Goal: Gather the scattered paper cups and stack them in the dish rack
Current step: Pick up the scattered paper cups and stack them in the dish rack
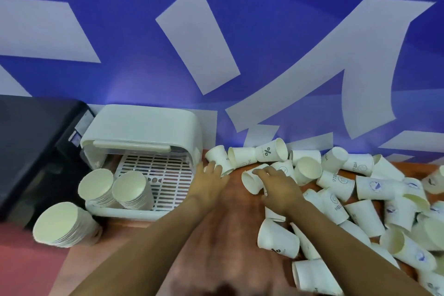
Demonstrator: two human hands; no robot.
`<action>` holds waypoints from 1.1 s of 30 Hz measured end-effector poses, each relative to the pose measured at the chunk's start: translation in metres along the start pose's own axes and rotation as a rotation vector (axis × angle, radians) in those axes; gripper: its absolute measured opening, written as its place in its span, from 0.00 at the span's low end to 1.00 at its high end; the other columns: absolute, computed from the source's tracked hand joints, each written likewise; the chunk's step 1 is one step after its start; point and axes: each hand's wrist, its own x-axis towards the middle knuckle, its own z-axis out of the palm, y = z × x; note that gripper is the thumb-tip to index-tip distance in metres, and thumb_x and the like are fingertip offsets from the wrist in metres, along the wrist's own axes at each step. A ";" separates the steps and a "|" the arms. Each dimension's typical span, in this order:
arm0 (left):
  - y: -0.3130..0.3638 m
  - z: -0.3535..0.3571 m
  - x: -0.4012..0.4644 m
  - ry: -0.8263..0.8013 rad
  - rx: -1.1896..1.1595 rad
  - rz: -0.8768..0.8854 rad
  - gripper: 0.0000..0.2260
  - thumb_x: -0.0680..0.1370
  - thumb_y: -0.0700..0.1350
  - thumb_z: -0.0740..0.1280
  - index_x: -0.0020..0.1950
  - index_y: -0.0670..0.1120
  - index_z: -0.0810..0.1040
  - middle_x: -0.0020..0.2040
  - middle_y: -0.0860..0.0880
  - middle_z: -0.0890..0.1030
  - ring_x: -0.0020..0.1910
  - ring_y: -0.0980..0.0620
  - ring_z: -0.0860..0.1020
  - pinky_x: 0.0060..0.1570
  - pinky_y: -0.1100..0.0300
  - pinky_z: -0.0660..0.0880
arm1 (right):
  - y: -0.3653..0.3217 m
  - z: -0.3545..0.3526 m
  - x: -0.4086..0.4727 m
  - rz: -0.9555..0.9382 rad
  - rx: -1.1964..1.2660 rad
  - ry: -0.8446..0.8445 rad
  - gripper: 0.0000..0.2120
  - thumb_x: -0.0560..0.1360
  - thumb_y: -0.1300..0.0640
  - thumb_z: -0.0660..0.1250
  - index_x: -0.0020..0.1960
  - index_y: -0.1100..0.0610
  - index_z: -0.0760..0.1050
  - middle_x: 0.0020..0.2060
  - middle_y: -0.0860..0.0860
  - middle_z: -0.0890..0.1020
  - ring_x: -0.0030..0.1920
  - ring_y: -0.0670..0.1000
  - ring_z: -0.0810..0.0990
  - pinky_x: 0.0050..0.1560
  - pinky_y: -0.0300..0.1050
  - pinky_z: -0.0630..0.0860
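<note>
Lighting even and fairly bright, cool cast from the blue wall [264,31] — soft glow low on it. Faint shadows under my forearms. Wide-angle bend at the edges; my fingers and the near tabletop [216,247] blur — overall focus soft.

Three cup stacks [128,191]; one dish rack [134,213]

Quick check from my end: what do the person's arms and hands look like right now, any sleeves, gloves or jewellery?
Both forearms are bare up to the frame edge, no sleeves showing. The left hand and right hand wear no gloves; no watch, rings or bands visible.
</note>
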 end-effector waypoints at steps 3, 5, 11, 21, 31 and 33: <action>0.002 0.010 0.025 -0.049 0.106 0.017 0.20 0.80 0.40 0.60 0.73 0.45 0.65 0.71 0.41 0.65 0.74 0.40 0.57 0.71 0.38 0.53 | 0.007 0.006 0.022 -0.051 -0.050 -0.014 0.32 0.72 0.57 0.66 0.73 0.46 0.58 0.70 0.48 0.65 0.66 0.54 0.67 0.63 0.52 0.69; 0.003 0.019 0.039 -0.064 0.134 0.021 0.19 0.80 0.40 0.60 0.71 0.45 0.68 0.69 0.41 0.68 0.72 0.40 0.60 0.71 0.36 0.52 | 0.009 0.012 0.036 -0.075 -0.073 -0.015 0.32 0.73 0.58 0.66 0.73 0.47 0.58 0.70 0.48 0.64 0.67 0.54 0.65 0.64 0.52 0.67; 0.004 0.039 0.066 -0.087 0.231 -0.001 0.17 0.80 0.42 0.60 0.69 0.43 0.70 0.65 0.41 0.73 0.67 0.38 0.67 0.71 0.33 0.45 | 0.014 0.030 0.063 -0.125 -0.157 -0.084 0.35 0.73 0.59 0.66 0.75 0.46 0.54 0.75 0.49 0.58 0.73 0.54 0.58 0.69 0.54 0.60; 0.002 0.030 0.065 -0.067 0.243 0.085 0.17 0.80 0.42 0.60 0.69 0.44 0.68 0.65 0.42 0.72 0.66 0.40 0.66 0.71 0.33 0.48 | 0.025 0.038 0.071 -0.182 -0.025 0.033 0.32 0.73 0.60 0.64 0.74 0.46 0.58 0.71 0.44 0.65 0.70 0.50 0.62 0.69 0.46 0.60; 0.006 0.002 0.013 0.043 -0.107 -0.009 0.28 0.76 0.53 0.65 0.73 0.50 0.59 0.66 0.44 0.71 0.64 0.42 0.69 0.69 0.43 0.56 | 0.026 0.009 0.009 0.000 0.443 0.313 0.34 0.69 0.53 0.71 0.72 0.50 0.62 0.68 0.47 0.71 0.65 0.50 0.71 0.63 0.44 0.70; 0.005 0.001 -0.003 0.077 -0.225 -0.034 0.34 0.75 0.59 0.65 0.76 0.54 0.53 0.67 0.45 0.69 0.64 0.42 0.70 0.69 0.45 0.57 | 0.021 0.004 -0.006 -0.013 0.457 0.330 0.37 0.68 0.54 0.71 0.73 0.48 0.58 0.69 0.47 0.68 0.66 0.49 0.70 0.60 0.43 0.71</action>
